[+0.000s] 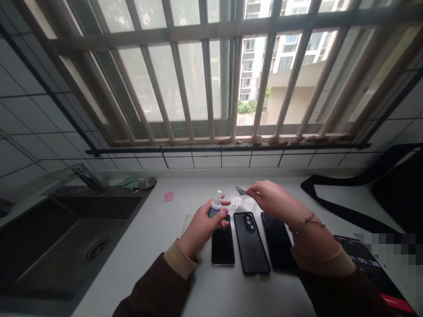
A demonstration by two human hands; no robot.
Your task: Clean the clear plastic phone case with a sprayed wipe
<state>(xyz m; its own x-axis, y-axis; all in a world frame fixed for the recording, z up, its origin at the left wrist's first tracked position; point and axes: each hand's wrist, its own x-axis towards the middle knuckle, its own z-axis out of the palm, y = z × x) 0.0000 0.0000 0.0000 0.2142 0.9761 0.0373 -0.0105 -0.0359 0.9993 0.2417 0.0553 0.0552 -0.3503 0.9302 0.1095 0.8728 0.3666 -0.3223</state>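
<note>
My left hand (205, 223) is wrapped round a small spray bottle (216, 205) with a white nozzle and a blue-green label, held upright above a black phone (223, 246). Between the fingertips of my right hand (264, 196) is a thin grey piece (241, 190), which looks like a folded cloth. A clear cap (233, 207) stands on the counter between the hands. Below it lies a black phone case (251, 246) with camera openings. Another dark phone (277, 242) is partly hidden under my right forearm. A clear case (187, 220) shows beside my left hand.
To the left is a dark sink (59, 246) with a faucet (87, 178), a green cloth (128, 183) and a metal strainer (147, 183). A pink square (168, 197) lies on the white counter (145, 255). At right are a black strap (350, 215) and a timer screen (361, 259). A barred window stands behind.
</note>
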